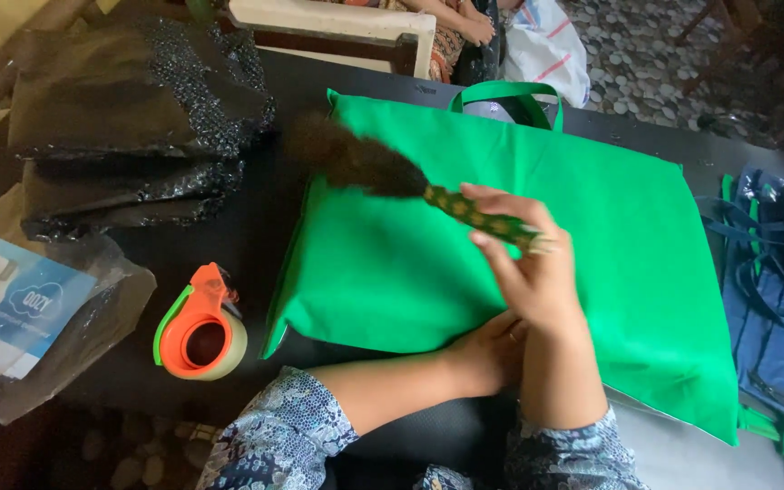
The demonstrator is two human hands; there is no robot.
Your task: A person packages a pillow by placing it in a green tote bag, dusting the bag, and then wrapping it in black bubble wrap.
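Brushing entry, 1 moment, seen from the head camera.

Item 1: green bag, flat on the black table, filling the centre and right of the frame, its 2 handles toward the top edge.

Item 2: duster, dark fluffy head at upper centre, blurred, over the bag's upper left corner; patterned green handle runs down to the right.

Item 3: right hand, centre of frame. Fingers curled closed around the duster's handle, thumb side up; grip looks light rather than clenched.

Item 4: left hand, lower centre, resting on the bag's near edge, partly hidden behind the right wrist. Whether its fingers lie flat or curled, I cannot tell; it appears to pin the fabric.

Handling note, as a judgement: sweeping goes best with the fabric held taut by the lower hand, strokes running away from the body toward the far edge.

Nearby: orange tape dispenser, lower left; stack of black bubble wrap, upper left; clear plastic packet, far left; blue bags, right edge.
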